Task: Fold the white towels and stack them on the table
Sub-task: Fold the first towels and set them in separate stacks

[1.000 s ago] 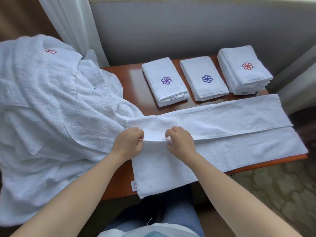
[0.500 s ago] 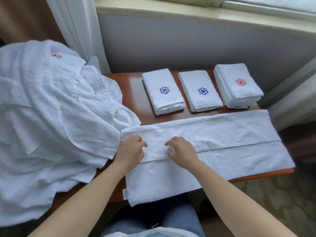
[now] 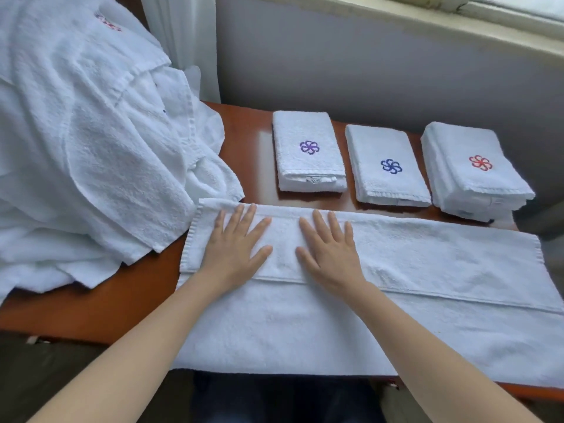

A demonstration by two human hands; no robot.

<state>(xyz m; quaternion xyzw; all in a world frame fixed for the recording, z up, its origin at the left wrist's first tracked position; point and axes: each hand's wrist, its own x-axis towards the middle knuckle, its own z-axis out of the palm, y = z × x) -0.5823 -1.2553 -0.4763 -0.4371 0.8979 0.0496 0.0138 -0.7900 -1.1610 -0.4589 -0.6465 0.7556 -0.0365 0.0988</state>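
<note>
Only the head view here, looking down at my own arms. The long white towel [image 3: 412, 331] lies lengthwise across the near part of the wooden table [image 3: 143, 291], with its far long side folded over toward me, so a hem line runs left to right across the middle. Both hands are flat on that folded-over flap, near its left end. My left hand [image 3: 235, 251] has its fingers [image 3: 233, 219] straight and spread wide, palm down, gripping nothing. My right hand [image 3: 331, 254] is just beside it, also palm down with fingers fanned out, only pressing on the cloth. The 2 thumbs point at each other with a small gap between them. Behind the long towel, 3 finished lots sit in a row along the wall side: a folded towel with a purple flower [image 3: 308, 148], next to it a folded towel with a blue flower [image 3: 389, 166], and furthest right a stack with a red flower [image 3: 476, 166] on top, several layers, can't count them exactly. On the left, a big rumpled heap of unfolded towels [image 3: 91, 141] covers that end of the table, and 1 corner touches the long towel's left end. There's a white curtain [image 3: 180, 41] behind the heap and a windowsill [image 3: 427, 22] above the grey wall.
</note>
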